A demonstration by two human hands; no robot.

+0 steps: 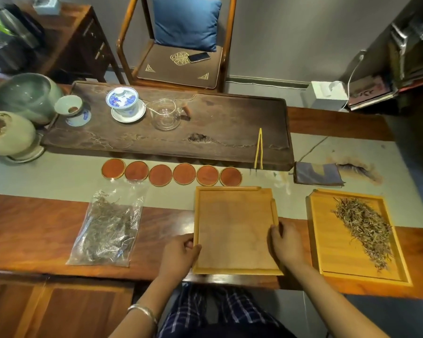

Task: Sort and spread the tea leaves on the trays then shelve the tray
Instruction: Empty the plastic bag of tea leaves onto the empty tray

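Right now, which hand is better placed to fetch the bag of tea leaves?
The left hand. It grips the empty tray's left edge, on the bag's side. The right hand would have to cross the tray.

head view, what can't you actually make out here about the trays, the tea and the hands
Head view only:
- Left hand and right hand: fingertips curl over the empty tray edges, hidden by the rims.
- Plastic bag: wrinkles and glare hide how much tea it holds.
- Tea leaves on the right tray: too small to tell sorted from unsorted.
- Shelf for the trays: not in view.
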